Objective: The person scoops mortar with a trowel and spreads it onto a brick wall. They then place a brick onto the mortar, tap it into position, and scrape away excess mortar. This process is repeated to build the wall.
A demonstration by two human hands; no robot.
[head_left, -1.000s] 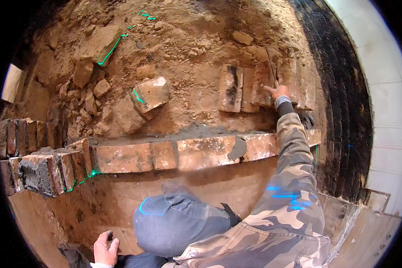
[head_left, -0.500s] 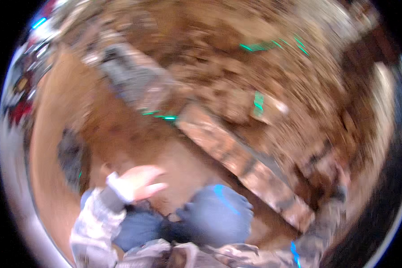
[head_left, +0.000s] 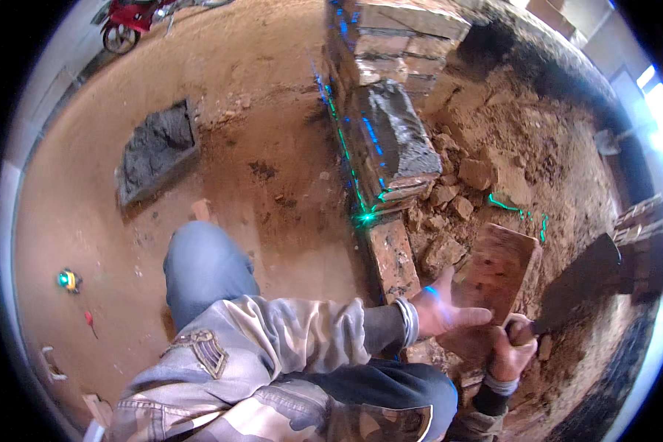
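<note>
My left hand (head_left: 446, 308) grips the lower left part of a reddish brick (head_left: 499, 265), its thumb lying across the face. The brick is tilted over the rubble on the right. My right hand (head_left: 512, 348) is closed round the handle of a trowel (head_left: 583, 278), whose dark broad blade points up and right. Its knuckles are close to the brick's lower end. To the left of my hands runs a low row of bricks (head_left: 393, 258). Grey wet mortar (head_left: 401, 136) covers the stepped brickwork farther along it.
Broken bricks and soil (head_left: 468, 180) lie beyond my hands. A mortar tray (head_left: 158, 155) sits on the dirt floor at left. A small yellow laser level (head_left: 69, 280) stands at far left, and stacked bricks (head_left: 644, 236) at right. A red motorcycle (head_left: 129, 22) is parked far back.
The view has turned and sharpened. My left hand, earlier raised with fingers apart near my knee, has crossed to the right and taken hold of the brick.
</note>
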